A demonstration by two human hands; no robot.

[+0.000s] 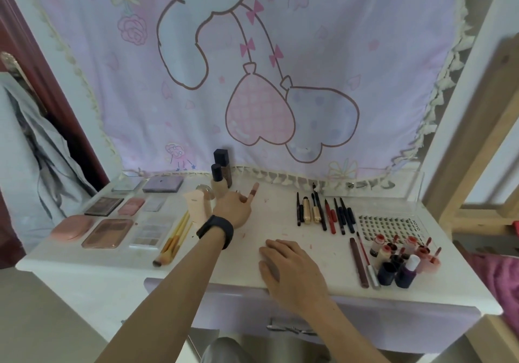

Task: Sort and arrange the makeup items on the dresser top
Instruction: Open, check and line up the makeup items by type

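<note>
Curled fingers (240, 197) of the left hand (233, 208) pinch a slim tube (254, 190). It is a small cylinder with a brownish middle and a pale pink tip, tilted up and away over the back of the dresser top (252, 253). A matte black wristband (215, 231) wraps that wrist. The right hand (289, 268) lies palm down on the white, faintly pink-stained surface near the front edge, its fingers (271, 250) relaxed and nearly straight, holding nothing.

Just left of the held tube stand two foundation bottles (219, 178), beige and brown glass with dark blocky caps. Beside them stands a soft peach squeeze tube (198, 205). Farther left, flat palettes (108, 233) lie in rows. Some are clear plastic rectangles, one is a rounded pink compact, and others are glossy brown or mauve. A bundle of brushes (174, 240) with yellow handles lies diagonally next to them.

On the right, thin pencils (323, 213) in black, red and gold lie side by side. Beyond them sits a clear lash tray (387, 225) with small dark clusters in a grid. A huddle of small round bottles (401, 260) stands at the front right, in navy, white and coral, with two long liners (362, 263) just beside it.

A thin lilac cloth (252, 67) hangs behind, printed with hearts and edged with a cream fringe.
</note>
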